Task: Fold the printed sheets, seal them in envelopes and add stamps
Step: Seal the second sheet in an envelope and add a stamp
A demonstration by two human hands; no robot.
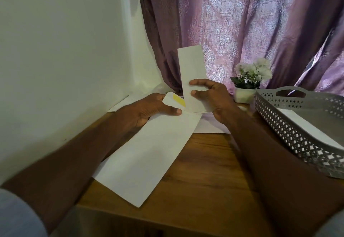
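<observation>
White envelope point(149, 154) lying slantwise on the wooden table point(214, 177), mouth end lifted toward the curtain point(242, 22); open flap with yellow adhesive strip point(179, 100) showing at that far end. Left hand point(149, 112) gripping the envelope's mouth edge, thumb on top, fingers underneath. Right hand point(210, 97) pinching a folded sheet point(192, 76) between thumb and fingers, held nearly upright just past the envelope's mouth, lower edge close to or touching the opening; whether already inside, impossible to tell.

Further from the envelope: loose white papers point(214, 125) flat on the table beyond its mouth; grey lattice tray point(297, 136) to its right, with white paper lying in it; small white pot of pale flowers point(249, 80) behind the tray's near corner; no stamps visible.

Step in hand, by judgement: sliding the sheet in; sealing and stamping not yet done.

Likely trouble: sheet looks almost as wide as the mouth, so entering skewed could snag a corner and crumple it; mouth collapsing if the left grip slackens; adhesive strip catching the sheet or a finger if brushed.
</observation>
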